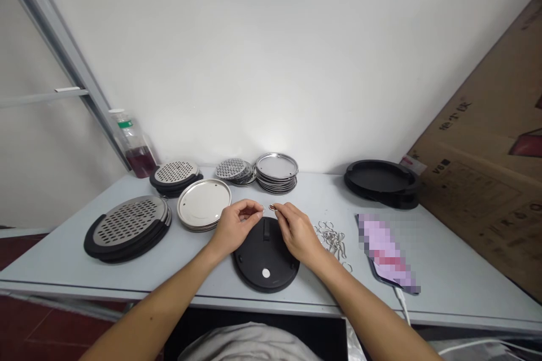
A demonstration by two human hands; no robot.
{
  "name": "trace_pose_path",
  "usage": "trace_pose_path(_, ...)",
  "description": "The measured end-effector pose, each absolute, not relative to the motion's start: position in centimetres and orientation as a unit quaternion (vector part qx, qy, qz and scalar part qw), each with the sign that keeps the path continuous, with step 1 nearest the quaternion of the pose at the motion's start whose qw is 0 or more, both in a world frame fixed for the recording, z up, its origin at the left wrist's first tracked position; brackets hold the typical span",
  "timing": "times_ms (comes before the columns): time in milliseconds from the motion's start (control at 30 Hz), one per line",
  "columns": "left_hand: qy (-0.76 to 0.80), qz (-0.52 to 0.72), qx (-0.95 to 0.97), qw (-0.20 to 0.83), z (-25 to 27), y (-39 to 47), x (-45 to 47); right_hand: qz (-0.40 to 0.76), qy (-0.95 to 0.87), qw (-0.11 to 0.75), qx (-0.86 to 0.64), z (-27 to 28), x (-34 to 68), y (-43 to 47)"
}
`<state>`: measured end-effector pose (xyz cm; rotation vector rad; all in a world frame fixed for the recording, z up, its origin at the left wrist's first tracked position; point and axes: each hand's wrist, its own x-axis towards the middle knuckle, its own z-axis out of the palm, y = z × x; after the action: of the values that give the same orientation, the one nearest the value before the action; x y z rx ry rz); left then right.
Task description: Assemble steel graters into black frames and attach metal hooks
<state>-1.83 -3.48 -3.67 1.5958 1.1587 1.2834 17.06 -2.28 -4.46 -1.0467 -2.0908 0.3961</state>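
A black round disc (pixel 275 259) with a strap-like tab (pixel 266 229) near its far edge and a white dot lies in front of me. Above that far edge, my left hand (pixel 237 227) pinches a small, thin metal piece, seemingly a ring. Close to it, my right hand (pixel 300 232) is closed in a pinch on a small metal ring (pixel 272 207). The two pieces look slightly apart. To the right of my right hand lies a loose heap of metal rings and hooks (pixel 333 240).
Perforated metal discs on black bases (pixel 129 223) stand left, beside shallow metal plates (pixel 204 203). Stacked metal plates (pixel 276 172) are by the wall. At right are black trays (pixel 381 180), a phone (pixel 387 254) with a cable, and a large cardboard box (pixel 486 180). A bottle (pixel 139 152) stands back left.
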Motion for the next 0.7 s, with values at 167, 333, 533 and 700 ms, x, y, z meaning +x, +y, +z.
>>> trace_pose_path(167, 0.454, 0.502, 0.629, 0.381, -3.98, -3.37, -1.86, 0.155, -0.821, 0.372, -0.404, -4.65, 17.00, -2.23)
trace_pose_path(333, 0.451, 0.498, 0.637, 0.377, -3.97, -3.46, -1.80, 0.156, -0.822, 0.375, -0.399, -4.81, 16.93, -2.10)
trace_pose_path(533, 0.448, 0.502, 0.655, 0.344, -4.07, -3.42, -1.81, 0.152, -0.822, 0.377, -0.398, -4.70, 16.94, -2.22)
trace_pose_path(700, 0.445, 0.516, 0.644, 0.348, -4.23, -3.35, -1.84, 0.152, -0.826, 0.366, -0.400, -4.83, 16.94, -2.26)
